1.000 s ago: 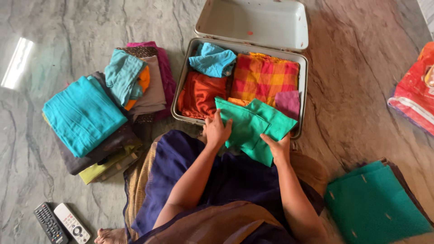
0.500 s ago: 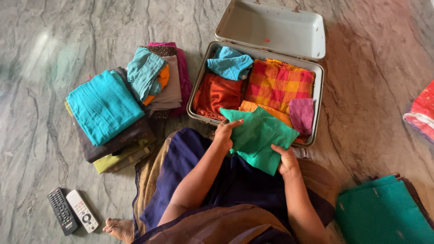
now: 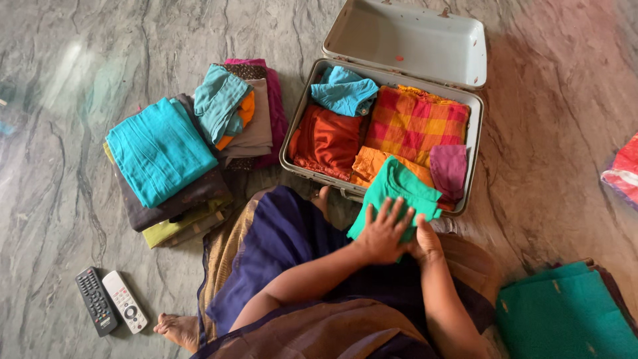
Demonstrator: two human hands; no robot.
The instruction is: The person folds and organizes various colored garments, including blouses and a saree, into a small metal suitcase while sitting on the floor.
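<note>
Head view shows the green cloth, spread wider a moment ago, now folded smaller at the open suitcase's near rim, left hand flat atop it, right hand pinching its lower edge.

- I'm sitting at home on a polished marble floor.
- Folded clothes are stacked beside my open suitcase.
- Two remote controls lie by my foot.

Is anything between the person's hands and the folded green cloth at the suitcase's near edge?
Nothing visible. The left hand lies flat on the folded green cloth, the right hand touches its near edge, beside the open grey metal suitcase.
</note>
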